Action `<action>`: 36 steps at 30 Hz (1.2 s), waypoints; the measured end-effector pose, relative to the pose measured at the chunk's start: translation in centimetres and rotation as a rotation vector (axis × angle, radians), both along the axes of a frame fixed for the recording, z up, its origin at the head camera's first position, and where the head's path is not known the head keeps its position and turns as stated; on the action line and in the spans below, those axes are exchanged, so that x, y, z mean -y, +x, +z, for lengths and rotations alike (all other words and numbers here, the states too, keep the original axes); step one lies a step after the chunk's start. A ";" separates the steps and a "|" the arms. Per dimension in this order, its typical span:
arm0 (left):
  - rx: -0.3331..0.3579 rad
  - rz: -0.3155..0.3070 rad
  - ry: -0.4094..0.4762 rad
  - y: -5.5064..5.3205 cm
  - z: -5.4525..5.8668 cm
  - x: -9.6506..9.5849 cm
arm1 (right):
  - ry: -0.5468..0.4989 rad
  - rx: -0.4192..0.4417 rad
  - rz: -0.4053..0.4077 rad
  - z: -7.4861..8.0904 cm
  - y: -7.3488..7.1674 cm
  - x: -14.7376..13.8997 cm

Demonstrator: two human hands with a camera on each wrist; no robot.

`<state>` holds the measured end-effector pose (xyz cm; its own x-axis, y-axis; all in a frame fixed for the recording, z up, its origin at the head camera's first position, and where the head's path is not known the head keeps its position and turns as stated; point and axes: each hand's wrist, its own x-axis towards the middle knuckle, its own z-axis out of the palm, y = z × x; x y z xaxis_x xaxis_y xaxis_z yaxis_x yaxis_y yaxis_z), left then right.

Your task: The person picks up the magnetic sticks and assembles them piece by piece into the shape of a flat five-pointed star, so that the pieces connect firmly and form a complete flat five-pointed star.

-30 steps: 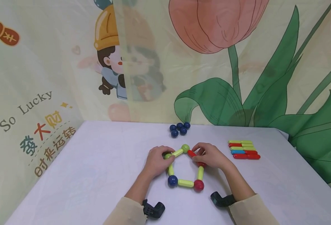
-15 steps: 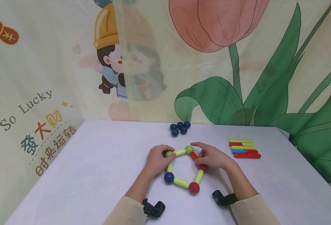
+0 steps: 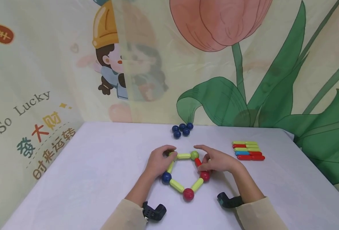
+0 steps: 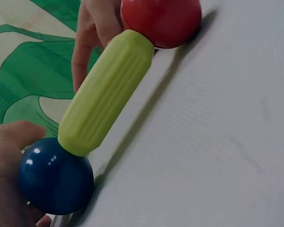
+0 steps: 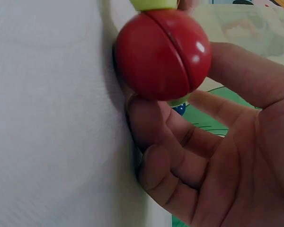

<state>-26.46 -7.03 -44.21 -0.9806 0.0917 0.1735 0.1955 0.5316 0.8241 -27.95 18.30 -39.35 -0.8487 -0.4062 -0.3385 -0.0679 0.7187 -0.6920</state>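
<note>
A five-sided ring of magnetic rods and balls lies between the hands. Its corners are a blue ball [image 3: 166, 178], two red balls, a green ball [image 3: 194, 155] at upper right and another mostly hidden at upper left. My left hand [image 3: 158, 162] grips that hidden corner between thumb and fingers. On the other side, my right hand [image 3: 219, 159] pinches the red rod [image 3: 198, 162], with the index finger stretched toward the upper-right green ball. Yellow-green rods make the other sides, one [image 4: 106, 94] large in the left wrist view. A red ball [image 5: 163, 54] hides some right fingertips in the right wrist view.
Several loose dark blue balls [image 3: 182, 126] cluster at the table's back edge. To the right, several rods [image 3: 248, 153] in green, red and blue lie in a stack of rows. White cloth covers the table [image 3: 100, 153]; a printed curtain hangs behind.
The ring has turned and evened out into a pentagon. Its blue ball moved left and up, the bottom red ball moved left, and the top green ball shifted right. My right index finger straightened.
</note>
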 end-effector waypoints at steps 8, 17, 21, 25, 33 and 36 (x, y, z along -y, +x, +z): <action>-0.007 -0.017 0.000 -0.1 0.1 0.2 | -0.013 0.006 0.030 0.1 0.1 0.0; 0.003 -0.009 0.017 -0.1 0.4 0.1 | -0.024 0.010 0.026 0.2 0.0 0.0; 0.006 -0.012 0.031 0.0 0.5 0.2 | -0.042 0.005 0.013 -0.1 -0.1 -0.2; 0.032 -0.011 0.051 0.1 0.5 0.3 | -0.074 0.011 -0.004 -0.4 -0.3 -0.5; 0.025 -0.016 0.050 0.1 0.2 0.2 | -0.077 -0.013 -0.024 -0.2 -0.2 -1.4; 0.020 -0.019 0.048 0.2 0.2 0.1 | -0.022 -0.092 -0.066 0.7 0.1 -2.6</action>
